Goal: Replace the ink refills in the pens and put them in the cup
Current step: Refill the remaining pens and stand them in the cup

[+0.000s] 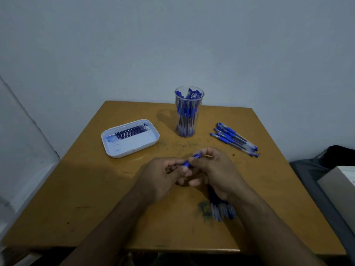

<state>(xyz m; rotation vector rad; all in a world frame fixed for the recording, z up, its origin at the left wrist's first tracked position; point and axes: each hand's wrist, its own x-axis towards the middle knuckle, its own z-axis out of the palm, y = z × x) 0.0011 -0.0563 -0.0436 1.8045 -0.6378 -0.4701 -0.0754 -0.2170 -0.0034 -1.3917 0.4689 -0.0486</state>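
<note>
Wooden table [96, 189] vs plain wall. Both hands at centre: left hand [163, 175] & right hand [215, 173] each pinch one pen [192, 160], prob. mid-swap. Next: pick refill from tray [151, 143] at 10 o'clock, reassemble, drop in cup [189, 112] at 12. Spare pens [233, 138] at 2.

The scene is seen through a single wide-angle view, taken from the person's head and directed forward and down. The table [96, 189] is looked upon from its near edge, with the forearms entering from the bottom of the frame and the hands held close below the lens, near the middle. The far edge of the table and the wall [172, 45] behind it are taken in above. Straight lines are bent toward the borders. No second view is given.
</note>
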